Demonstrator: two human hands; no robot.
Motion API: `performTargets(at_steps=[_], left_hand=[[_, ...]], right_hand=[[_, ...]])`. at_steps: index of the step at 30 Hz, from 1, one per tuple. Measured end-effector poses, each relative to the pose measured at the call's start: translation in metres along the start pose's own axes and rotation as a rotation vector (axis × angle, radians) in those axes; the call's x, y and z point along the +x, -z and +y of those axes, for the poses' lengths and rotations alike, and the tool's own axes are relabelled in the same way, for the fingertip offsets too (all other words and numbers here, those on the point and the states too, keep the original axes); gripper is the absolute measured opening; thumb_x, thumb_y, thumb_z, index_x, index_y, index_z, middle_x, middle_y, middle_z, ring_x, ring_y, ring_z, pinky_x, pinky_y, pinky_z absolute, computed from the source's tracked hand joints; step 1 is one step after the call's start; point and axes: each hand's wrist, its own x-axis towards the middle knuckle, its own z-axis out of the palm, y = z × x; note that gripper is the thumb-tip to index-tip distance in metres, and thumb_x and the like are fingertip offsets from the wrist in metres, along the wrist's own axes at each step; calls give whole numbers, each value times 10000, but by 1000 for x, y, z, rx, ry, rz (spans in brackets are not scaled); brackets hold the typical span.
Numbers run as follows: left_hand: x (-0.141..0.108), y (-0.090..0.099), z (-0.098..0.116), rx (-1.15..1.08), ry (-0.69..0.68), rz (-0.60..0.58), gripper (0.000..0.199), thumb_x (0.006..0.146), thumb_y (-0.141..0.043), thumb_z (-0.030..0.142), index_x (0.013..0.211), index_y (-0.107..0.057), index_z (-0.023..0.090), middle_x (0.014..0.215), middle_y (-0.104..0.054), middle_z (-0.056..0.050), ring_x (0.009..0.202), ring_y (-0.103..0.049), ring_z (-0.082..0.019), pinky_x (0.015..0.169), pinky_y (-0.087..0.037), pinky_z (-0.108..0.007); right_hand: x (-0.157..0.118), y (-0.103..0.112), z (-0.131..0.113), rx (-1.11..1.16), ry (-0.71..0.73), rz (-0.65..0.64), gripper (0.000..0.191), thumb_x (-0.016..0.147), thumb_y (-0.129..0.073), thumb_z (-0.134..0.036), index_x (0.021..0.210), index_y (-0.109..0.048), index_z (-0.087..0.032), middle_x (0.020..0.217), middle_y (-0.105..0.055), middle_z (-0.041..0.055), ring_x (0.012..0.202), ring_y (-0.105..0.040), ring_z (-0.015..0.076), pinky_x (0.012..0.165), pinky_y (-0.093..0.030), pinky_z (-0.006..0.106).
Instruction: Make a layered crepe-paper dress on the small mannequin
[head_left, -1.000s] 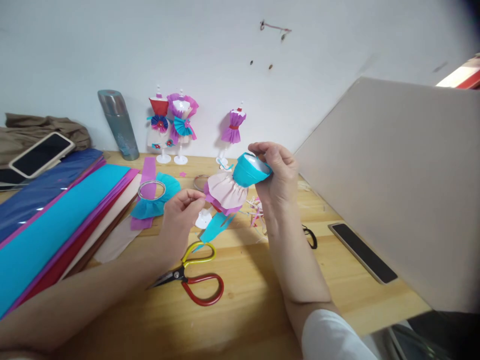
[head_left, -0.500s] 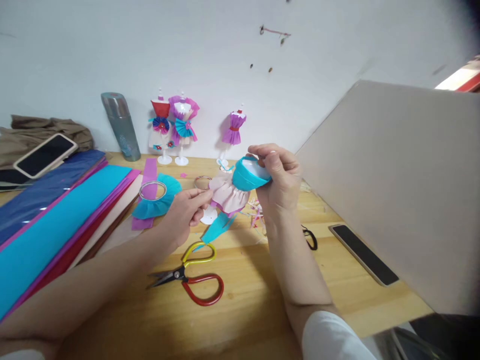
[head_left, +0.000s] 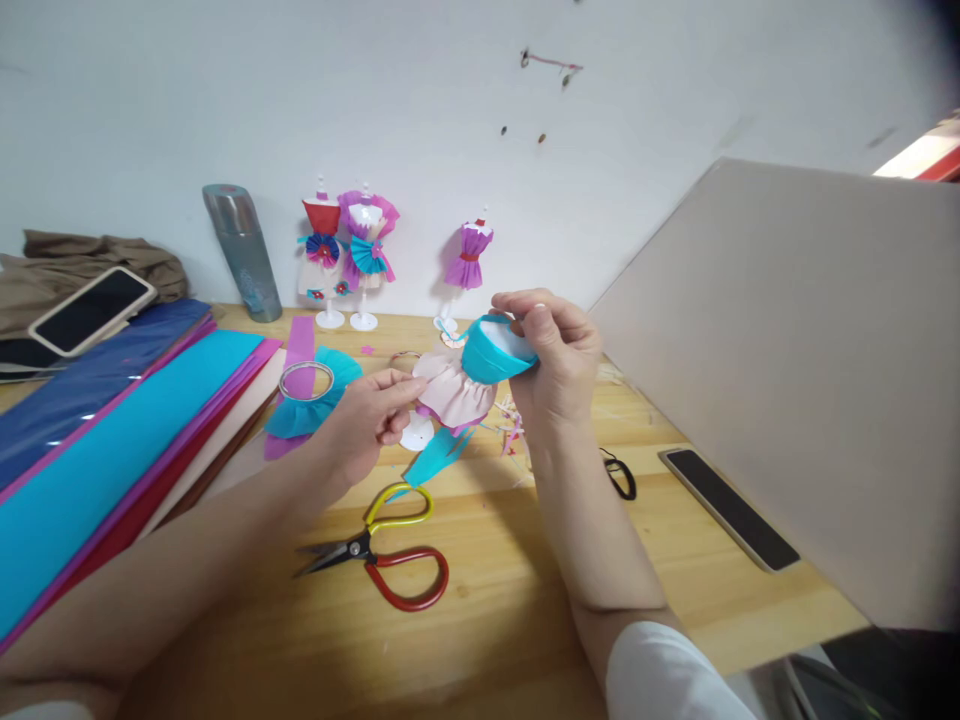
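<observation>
Wooden bench, toward far edge: right hand gripping turquoise-topped mannequin, left hand pinching gathered skirt, light pressure advisable.

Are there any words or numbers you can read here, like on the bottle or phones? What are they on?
None can be read.
Bottle: a pale mark low down, too blurred to tell if it is writing.
Left phone and right phone: dark screens, no words.
Dress: no writing shows.
</observation>
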Motion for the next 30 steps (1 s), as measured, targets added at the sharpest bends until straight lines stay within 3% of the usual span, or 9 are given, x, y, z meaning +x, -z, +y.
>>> performTargets(at_steps=[14,17,22,30], left_hand=[[1,-8,-6,-41,7,97,185,727,-722,95,698,-552,162,510,-480,59,407,-353,-31,373,-222,-150],[1,-10,-4,-27,57,73,144,755,-695,107,686,-575,148,493,-453,61,398,-350,-36,369,-221,-152],[-3,-13,0,-82,79,33,177,752,-720,205,685,-564,156,610,-535,23,447,-443,-56,374,-261,-159],[0,-16,3,-35,60,11,154,725,-745,241,774,-632,148,605,-497,37,437,-359,-44,380,-226,-163]], right_hand=[[-4,-4,-3,-2,-23,-14,181,771,-827,-520,766,-805,-341,823,-764,-7,720,-658,190,647,-534,361],[-5,-5,-4,8,-16,-15,180,785,-822,-488,772,-801,-310,826,-759,-6,728,-657,175,657,-525,347],[-5,-6,-5,-13,-26,-16,168,782,-822,-502,765,-804,-336,835,-764,4,741,-654,198,656,-521,370],[-6,-5,-5,-23,-28,-22,171,780,-818,-528,765,-799,-359,839,-764,-5,761,-664,208,667,-514,380]])
